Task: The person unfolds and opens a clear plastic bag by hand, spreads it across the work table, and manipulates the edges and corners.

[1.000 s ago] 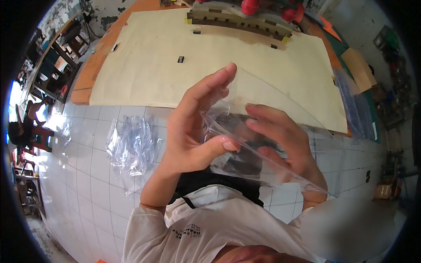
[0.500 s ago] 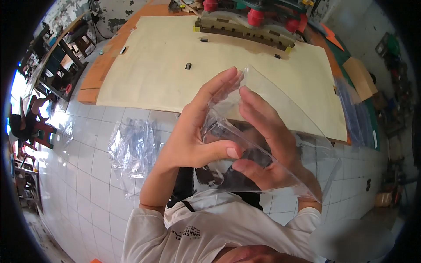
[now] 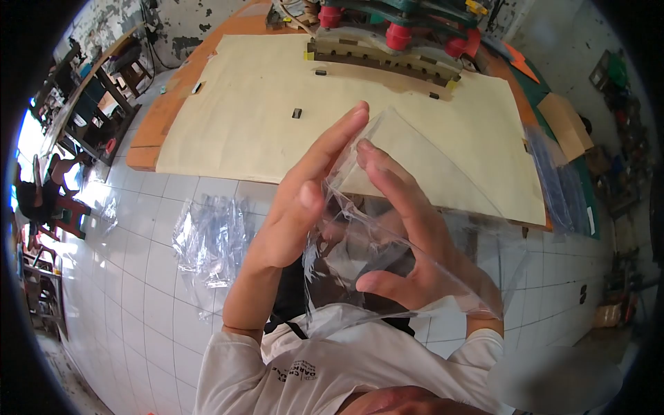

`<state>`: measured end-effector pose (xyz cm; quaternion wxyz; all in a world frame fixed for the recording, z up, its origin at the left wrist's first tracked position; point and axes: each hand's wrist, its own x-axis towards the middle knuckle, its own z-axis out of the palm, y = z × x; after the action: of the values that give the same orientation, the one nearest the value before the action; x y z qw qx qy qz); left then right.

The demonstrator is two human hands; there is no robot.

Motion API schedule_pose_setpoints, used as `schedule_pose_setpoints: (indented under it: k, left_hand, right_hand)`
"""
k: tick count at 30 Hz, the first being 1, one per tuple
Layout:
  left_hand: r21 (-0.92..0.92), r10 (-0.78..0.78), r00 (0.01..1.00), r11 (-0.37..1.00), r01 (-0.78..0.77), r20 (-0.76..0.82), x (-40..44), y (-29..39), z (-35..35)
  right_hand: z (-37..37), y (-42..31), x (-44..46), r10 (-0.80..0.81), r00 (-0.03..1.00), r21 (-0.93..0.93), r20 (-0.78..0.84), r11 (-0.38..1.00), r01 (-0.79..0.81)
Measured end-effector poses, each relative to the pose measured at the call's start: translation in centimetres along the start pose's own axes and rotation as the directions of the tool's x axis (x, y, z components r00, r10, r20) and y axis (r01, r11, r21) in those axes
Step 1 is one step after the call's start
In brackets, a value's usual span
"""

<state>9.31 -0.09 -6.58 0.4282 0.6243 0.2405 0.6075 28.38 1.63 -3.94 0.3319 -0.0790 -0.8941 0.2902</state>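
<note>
Currently, the left hand (image 3: 294, 200) is open, its fingers straight and close together, pointing up and to the right, with the thumb lifted away from them. Its finger side lies along the left edge of a clear plastic piece (image 3: 432, 162), apparently touching it; the thumb and fingers do not close round anything, and how much of the weight this hand takes cannot be told.

The right hand (image 3: 422, 242) is open wider, with its fingers reaching up and left and its thumb well apart from them. It shows through the clear plastic, which spreads around it from near the fingertips to the wrist; whether the hand sits inside a pouch or behind a fold is hard to tell.

The plastic is held up between the hands, in front of the person's pale shirt (image 3: 339, 370) and before the near edge of the worktop (image 3: 149, 149). A cream sheet (image 3: 235, 124) covers much of that worktop, carrying a small dark block (image 3: 297, 113). Beyond stands a machine with red parts (image 3: 398, 36). To the left, crumpled clear plastic (image 3: 213, 242) shows against the tiled floor (image 3: 131, 297).
</note>
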Motion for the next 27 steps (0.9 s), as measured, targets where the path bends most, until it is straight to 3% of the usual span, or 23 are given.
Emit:
schedule_pose_setpoints:
  k: [10,18,21,23,25,27]
  left_hand:
    - [0.129,0.072,0.996,0.989,-0.077,0.046,-0.4,-0.5,0.7]
    - [0.193,0.073,0.995,0.977,-0.085,0.068,-0.4,-0.8,0.9]
    - [0.271,0.088,0.989,0.955,-0.118,0.121,-0.3,-0.4,0.5]
    - [0.533,0.163,0.964,0.808,-0.253,0.21,0.0,0.7,0.2]
    - [0.461,0.195,0.966,0.85,-0.254,0.171,-0.3,1.1,1.3]
    - [0.384,0.218,0.967,0.889,-0.251,0.129,-0.5,1.4,1.8]
  right_hand:
    - [0.8,1.1,0.0,-0.035,0.999,-0.032,0.026,0.999,0.036]
    - [0.1,-0.2,-0.6,0.033,0.998,0.147,0.061,0.988,-0.042]
    - [-0.1,0.2,-0.8,0.009,0.999,0.185,0.031,0.983,-0.014]
    - [-0.3,-0.1,-0.8,-0.029,0.999,0.233,0.022,0.972,0.023]
    - [-0.2,-0.1,-0.9,-0.059,0.998,0.27,0.019,0.962,0.052]
    - [0.4,0.2,-1.7,0.009,1.0,0.338,-0.029,0.941,0.002]
